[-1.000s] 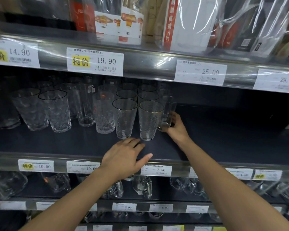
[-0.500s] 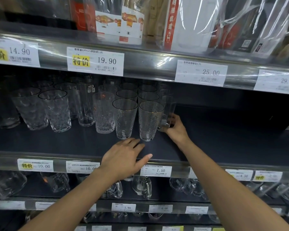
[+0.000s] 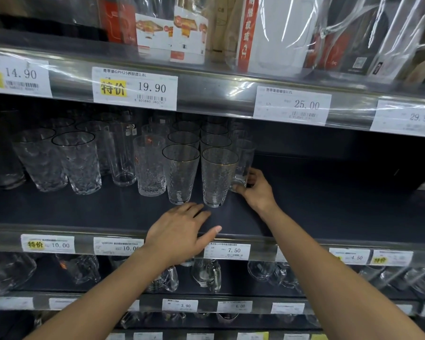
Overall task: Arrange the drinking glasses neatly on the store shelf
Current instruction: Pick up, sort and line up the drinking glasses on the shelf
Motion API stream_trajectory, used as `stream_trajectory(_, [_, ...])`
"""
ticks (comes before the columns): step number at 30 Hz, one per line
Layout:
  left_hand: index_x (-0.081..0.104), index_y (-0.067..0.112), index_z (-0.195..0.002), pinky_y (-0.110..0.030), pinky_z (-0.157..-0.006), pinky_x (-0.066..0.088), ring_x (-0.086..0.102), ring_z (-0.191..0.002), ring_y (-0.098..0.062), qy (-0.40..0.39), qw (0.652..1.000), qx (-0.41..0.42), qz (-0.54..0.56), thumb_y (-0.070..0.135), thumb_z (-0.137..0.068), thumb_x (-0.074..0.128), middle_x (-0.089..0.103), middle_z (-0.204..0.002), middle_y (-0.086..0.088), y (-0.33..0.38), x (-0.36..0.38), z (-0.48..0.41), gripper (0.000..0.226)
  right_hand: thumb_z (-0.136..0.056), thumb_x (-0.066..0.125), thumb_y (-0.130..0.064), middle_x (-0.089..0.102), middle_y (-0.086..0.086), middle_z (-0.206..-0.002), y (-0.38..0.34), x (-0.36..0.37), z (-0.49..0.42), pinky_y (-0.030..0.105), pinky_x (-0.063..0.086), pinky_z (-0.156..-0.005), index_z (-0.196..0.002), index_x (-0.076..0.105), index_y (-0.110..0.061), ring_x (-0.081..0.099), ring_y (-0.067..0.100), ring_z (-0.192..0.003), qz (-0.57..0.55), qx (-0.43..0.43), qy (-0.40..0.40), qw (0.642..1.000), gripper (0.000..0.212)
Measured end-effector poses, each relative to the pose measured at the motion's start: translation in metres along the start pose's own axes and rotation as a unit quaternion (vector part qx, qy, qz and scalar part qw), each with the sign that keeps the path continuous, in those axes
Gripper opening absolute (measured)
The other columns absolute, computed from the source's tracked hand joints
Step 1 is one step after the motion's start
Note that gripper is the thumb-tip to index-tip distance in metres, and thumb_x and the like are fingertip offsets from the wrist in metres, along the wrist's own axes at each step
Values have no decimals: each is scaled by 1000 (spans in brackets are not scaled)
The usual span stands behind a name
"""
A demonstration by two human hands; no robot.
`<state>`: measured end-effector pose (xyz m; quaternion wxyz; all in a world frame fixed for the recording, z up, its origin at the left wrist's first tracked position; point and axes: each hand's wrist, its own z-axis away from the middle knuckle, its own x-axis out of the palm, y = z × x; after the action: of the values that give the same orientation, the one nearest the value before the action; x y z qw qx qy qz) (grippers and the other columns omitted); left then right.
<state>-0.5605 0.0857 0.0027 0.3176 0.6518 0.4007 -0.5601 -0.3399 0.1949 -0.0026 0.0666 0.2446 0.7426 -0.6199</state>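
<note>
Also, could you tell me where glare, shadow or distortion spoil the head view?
Head view: glare streaks the wrapped pitchers and washes the 29.90 price tag; the wide lens bows the shelf rail; the shelf's right rear lies in shadow; the glass in the right hand is legible.

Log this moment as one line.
right hand: grips plain glass near its base | left hand: open, holding nothing, before gold-rimmed glasses | shelf: glasses upright
</note>
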Motion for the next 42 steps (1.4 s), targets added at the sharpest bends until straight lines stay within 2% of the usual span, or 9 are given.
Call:
stream_trajectory(7, [42, 26, -148, -33, -114, 32, 32, -145, -14, 9, 1000, -6, 3, 71, -85, -2, 40, -156, 4, 0, 1, 0, 89, -75, 85, -14, 57, -16, -93, -2, -4, 2, 22, 42, -84, -120, 51, -18, 57, 9, -94, 0, -1, 2, 1000, 56])
stream_trajectory(13, [48, 25, -144, -34, -111, 37, 38, -142, -16, 16, 1000, -13, 0, 71, -87, 1, 46, -152, 3, 1, 1, 0, 87, -74, 86, -17, 57, -13, -95, -3, -3, 1, 26, 45, -86, -113, 46, -23, 57, 11, -95, 4, 1, 1, 1000, 56])
stream_trajectory(22, [43, 26, -147, -32, -112, 34, 33, -144, -14, 10, 1000, -14, 4, 71, -85, -1, 41, -155, 5, 2, -1, 0, 89, -78, 84, -20, 56, -9, -112, -6, -3, 1, 22, 38, -87, -129, 45, -16, 53, 10, -104, 5, 19, -14, 1000, 64])
stream_trajectory(26, [44, 26, -147, -32, -112, 34, 34, -144, -14, 12, 1000, -14, 4, 72, -83, -4, 41, -155, 5, 2, -1, 0, 92, -78, 84, -20, 59, -5, -115, -5, -3, 1, 22, 39, -86, -127, 45, -15, 55, 11, -103, 9, 16, -12, 1000, 63])
stream_trajectory(35, [44, 27, -146, -32, -112, 34, 34, -143, -14, 11, 1000, -17, 8, 73, -87, 1, 42, -154, 5, 2, 0, 0, 87, -76, 85, -19, 61, 1, -113, -3, 0, -1, 24, 43, -82, -124, 45, -13, 59, 16, -100, 19, 7, -8, 1000, 63])
stream_trajectory(42, [46, 27, -146, -32, -111, 35, 36, -143, -14, 30, 999, -17, 23, 72, -83, -4, 43, -154, 5, 2, 1, 0, 92, -77, 84, -20, 61, 0, -112, -4, -1, -1, 24, 44, -85, -128, 46, -10, 58, 15, -100, 23, 7, -7, 1000, 65])
